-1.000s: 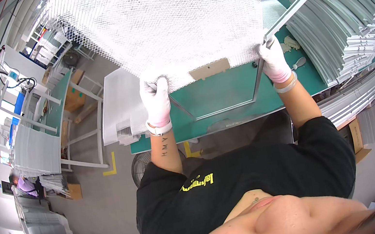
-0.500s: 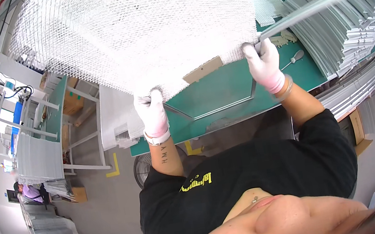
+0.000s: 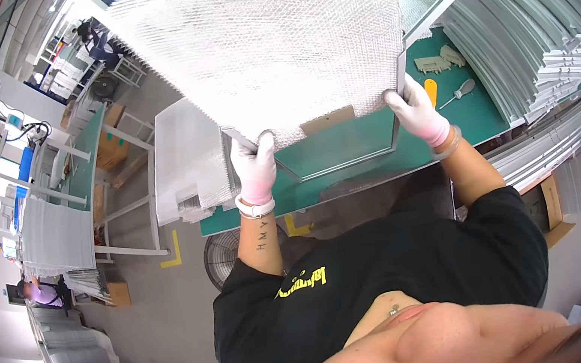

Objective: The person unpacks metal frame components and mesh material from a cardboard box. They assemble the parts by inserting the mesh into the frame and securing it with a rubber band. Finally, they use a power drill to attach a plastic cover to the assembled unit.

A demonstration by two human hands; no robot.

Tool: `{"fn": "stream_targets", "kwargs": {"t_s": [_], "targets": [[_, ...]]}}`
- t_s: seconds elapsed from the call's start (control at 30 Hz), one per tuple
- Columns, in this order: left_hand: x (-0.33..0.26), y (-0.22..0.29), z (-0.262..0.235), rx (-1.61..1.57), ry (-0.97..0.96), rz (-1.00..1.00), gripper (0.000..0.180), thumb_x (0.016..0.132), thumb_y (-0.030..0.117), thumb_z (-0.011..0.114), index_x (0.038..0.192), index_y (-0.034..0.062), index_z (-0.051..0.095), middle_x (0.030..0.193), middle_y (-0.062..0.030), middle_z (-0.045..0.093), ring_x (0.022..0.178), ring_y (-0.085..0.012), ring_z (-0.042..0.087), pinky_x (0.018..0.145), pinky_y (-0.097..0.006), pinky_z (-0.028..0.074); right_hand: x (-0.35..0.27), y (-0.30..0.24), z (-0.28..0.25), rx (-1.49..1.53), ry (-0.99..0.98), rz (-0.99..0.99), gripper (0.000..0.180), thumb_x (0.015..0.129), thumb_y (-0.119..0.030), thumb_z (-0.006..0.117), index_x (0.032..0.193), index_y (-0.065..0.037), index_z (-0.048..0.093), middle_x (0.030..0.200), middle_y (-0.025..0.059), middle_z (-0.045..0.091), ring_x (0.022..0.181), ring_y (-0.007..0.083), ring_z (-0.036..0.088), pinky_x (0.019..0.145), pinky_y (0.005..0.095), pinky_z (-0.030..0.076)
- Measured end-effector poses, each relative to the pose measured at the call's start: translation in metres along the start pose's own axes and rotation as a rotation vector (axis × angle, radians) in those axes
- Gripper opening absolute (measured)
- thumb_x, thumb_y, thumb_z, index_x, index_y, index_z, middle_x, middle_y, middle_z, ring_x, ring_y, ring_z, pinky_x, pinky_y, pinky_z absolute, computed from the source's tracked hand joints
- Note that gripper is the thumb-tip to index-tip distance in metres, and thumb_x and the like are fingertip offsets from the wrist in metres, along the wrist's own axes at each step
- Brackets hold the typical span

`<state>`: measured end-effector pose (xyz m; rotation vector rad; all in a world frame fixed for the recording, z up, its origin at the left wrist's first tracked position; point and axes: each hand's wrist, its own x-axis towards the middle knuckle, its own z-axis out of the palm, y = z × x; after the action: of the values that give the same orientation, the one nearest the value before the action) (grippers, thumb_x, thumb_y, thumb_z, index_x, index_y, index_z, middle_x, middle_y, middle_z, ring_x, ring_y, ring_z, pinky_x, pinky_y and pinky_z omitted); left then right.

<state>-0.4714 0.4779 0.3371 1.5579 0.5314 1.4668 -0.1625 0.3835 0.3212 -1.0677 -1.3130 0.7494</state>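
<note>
White-gloved left hand [image 3: 255,166] and right hand [image 3: 414,107] grip mesh panel [image 3: 268,40] bottom edge, above green bench [image 3: 378,160].

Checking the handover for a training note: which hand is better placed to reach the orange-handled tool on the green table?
Probably the right hand: it grips the mesh panel edge right beside the orange-handled tool on the green table. The left hand holds the far corner.
</note>
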Motion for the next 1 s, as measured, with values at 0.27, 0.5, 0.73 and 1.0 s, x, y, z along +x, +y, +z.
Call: {"fn": "stream_targets", "kwargs": {"t_s": [0.27, 0.5, 0.73, 1.0], "targets": [[0.029, 0.053, 0.011, -0.117, -0.016, -0.037, 0.028, 0.084, 0.000, 0.065, 0.112, -0.0032, 0.059, 0.095, -0.0024, 0.065, 0.080, -0.0065, 0.056, 0.074, -0.022, 0.046, 0.033, -0.070, 0.008, 0.043, 0.227, -0.129, 0.029, 0.087, -0.014, 0.067, 0.110, 0.003, 0.061, 0.076, -0.0043, 0.059, 0.066, 0.0034, 0.049, 0.062, 0.0214, 0.042], [0.024, 0.036, 0.025, 0.011, 0.176, 0.085, 0.015, 0.085, -0.003, 0.065, 0.100, 0.0003, 0.062, 0.079, 0.0043, 0.057, 0.067, 0.0000, 0.043, 0.059, -0.018, 0.037, 0.033, -0.047, 0.015, -0.127, 0.418, -0.168, 0.023, 0.091, -0.023, 0.069, 0.090, -0.002, 0.058, 0.063, -0.0087, 0.047, 0.058, 0.0015, 0.037, 0.052, 0.0201, 0.033], [0.009, 0.030, 0.016, -0.038, 0.132, 0.030, 0.018, 0.084, -0.003, 0.065, 0.102, -0.0004, 0.061, 0.085, -0.0003, 0.064, 0.073, -0.0029, 0.053, 0.065, -0.020, 0.043, 0.028, -0.041, 0.010, 0.098, 0.312, -0.155, 0.019, 0.095, -0.016, 0.063, 0.105, 0.000, 0.060, 0.069, -0.0091, 0.050, 0.062, 0.0004, 0.040, 0.056, 0.0184, 0.033], [-0.009, 0.016, 0.007, -0.034, 0.051, 0.044, 0.021, 0.085, 0.001, 0.068, 0.105, -0.0017, 0.063, 0.090, -0.0026, 0.067, 0.078, -0.0069, 0.057, 0.071, -0.023, 0.047, 0.009, -0.005, -0.007, 0.115, 0.267, -0.132, 0.020, 0.093, -0.004, 0.059, 0.112, 0.002, 0.059, 0.096, -0.0009, 0.063, 0.083, 0.0047, 0.053, 0.076, 0.0212, 0.044]]}}
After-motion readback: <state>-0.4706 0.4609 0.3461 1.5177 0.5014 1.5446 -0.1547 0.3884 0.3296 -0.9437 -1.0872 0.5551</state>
